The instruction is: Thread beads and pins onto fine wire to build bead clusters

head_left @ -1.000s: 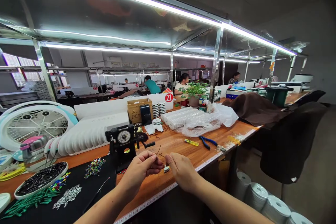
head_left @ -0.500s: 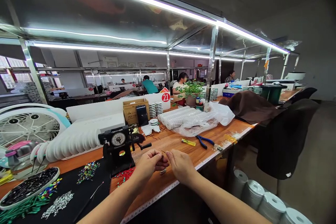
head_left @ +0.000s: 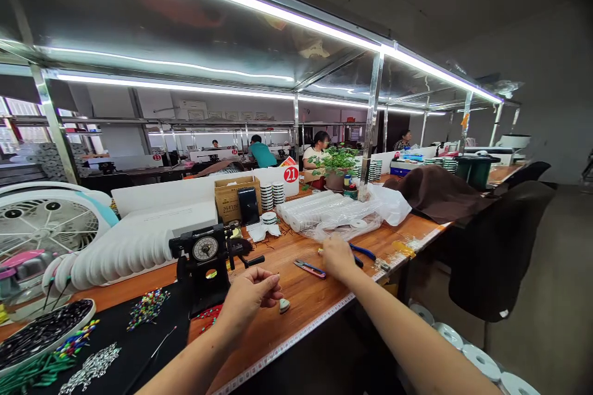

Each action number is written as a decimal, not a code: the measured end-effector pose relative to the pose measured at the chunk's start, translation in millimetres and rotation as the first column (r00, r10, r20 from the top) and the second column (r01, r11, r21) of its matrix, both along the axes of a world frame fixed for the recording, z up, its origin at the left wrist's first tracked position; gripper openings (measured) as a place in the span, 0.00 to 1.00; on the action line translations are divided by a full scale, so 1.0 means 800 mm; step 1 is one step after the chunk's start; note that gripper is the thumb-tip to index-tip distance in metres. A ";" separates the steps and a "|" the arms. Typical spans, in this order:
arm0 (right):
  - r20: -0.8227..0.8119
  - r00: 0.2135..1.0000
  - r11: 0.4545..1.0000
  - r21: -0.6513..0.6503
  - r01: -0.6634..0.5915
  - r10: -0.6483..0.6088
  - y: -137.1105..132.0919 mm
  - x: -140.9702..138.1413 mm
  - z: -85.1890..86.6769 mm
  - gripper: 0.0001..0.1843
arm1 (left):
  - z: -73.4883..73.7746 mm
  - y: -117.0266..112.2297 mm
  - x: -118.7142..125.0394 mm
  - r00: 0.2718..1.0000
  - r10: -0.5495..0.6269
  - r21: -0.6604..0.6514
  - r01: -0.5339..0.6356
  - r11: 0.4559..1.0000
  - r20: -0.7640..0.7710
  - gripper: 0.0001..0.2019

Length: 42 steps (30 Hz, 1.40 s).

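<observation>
My left hand [head_left: 254,290] is in a pinch above the table, thumb against the fingertips. A tiny dark tip shows there, too small to name. Just below lies a small whitish piece [head_left: 284,305]. My right hand [head_left: 340,259] reaches down to the table over a yellow tool [head_left: 320,251], of which only an end shows. Its fingertips are hidden behind the back of the hand, so their grip cannot be seen. Blue-handled pliers [head_left: 364,252] lie beside the right hand, partly covered. To its left lie thread snips [head_left: 310,268] with reddish handles.
A black hand-crank winder [head_left: 206,259] stands left of my hands. Further left, a black mat [head_left: 152,336] carries colored pins, small metal rings and a bowl of black pieces [head_left: 46,327]. Plastic-wrapped white spools [head_left: 319,213] lie behind; a measuring tape [head_left: 296,339] edges the table.
My right hand has left my left hand and moved forward to the yellow tool. The thread snips and the whitish piece have come into fuller view. The left hand stays pinched.
</observation>
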State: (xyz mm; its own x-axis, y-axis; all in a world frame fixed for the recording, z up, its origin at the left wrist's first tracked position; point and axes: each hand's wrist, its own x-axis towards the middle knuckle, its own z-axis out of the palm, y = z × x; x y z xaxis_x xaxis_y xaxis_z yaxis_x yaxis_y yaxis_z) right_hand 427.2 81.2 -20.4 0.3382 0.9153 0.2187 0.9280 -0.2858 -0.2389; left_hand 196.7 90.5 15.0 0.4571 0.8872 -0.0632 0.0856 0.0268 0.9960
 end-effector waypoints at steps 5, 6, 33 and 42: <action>-0.182 0.983 0.999 -0.031 -0.012 0.006 -0.001 0.047 0.000 0.10 | 0.004 0.000 -0.004 0.998 -0.038 0.123 0.045 0.991 -0.051 0.12; -0.232 0.972 0.999 -0.008 -0.036 0.033 -0.001 0.047 -0.001 0.08 | 0.005 0.001 -0.003 0.997 -0.034 0.161 0.045 0.986 -0.069 0.12; -0.936 -0.186 0.953 0.281 0.116 0.298 0.026 -0.125 -0.013 0.21 | -0.010 0.041 0.030 0.958 0.209 0.753 0.010 0.658 -0.196 0.10; -0.934 -0.204 0.952 0.265 0.152 0.293 0.028 -0.126 -0.017 0.20 | -0.011 0.044 0.032 0.952 0.231 0.745 -0.005 0.667 -0.200 0.10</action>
